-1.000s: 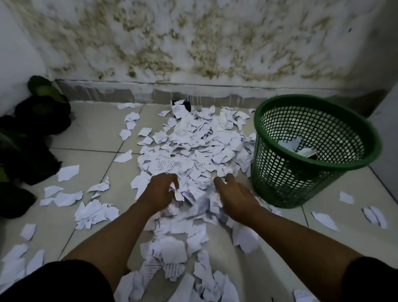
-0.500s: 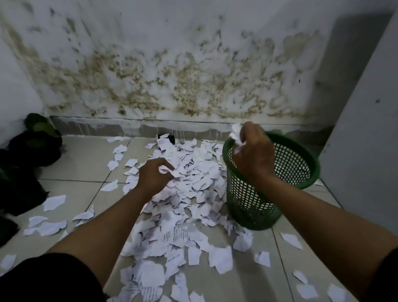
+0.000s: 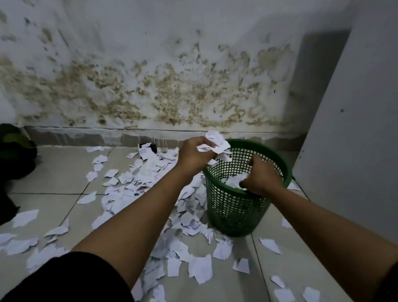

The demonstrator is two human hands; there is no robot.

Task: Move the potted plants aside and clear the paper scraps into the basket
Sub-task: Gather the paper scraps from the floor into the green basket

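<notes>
Since a moment ago the left hand (image 3: pixel 193 154) has come up off the floor heap and now hangs at the near-left rim of the basket (image 3: pixel 232 208), fingers curled round a crumpled wad of paper scraps (image 3: pixel 214 143). Its partner, the right hand (image 3: pixel 261 178), has dropped inside the basket mouth, fingers bent downward over white paper lying within; whether it grips any I cannot tell. That basket is round green plastic with a lattice wall, standing on smooth pale floor tiles (image 3: pixel 55 180). Torn white scraps, some printed, litter the tiles left of and before it. Dark-leaved potted plants (image 3: pixel 7 154) sit well apart at the left, against a stained, flaking wall (image 3: pixel 150 94).
</notes>
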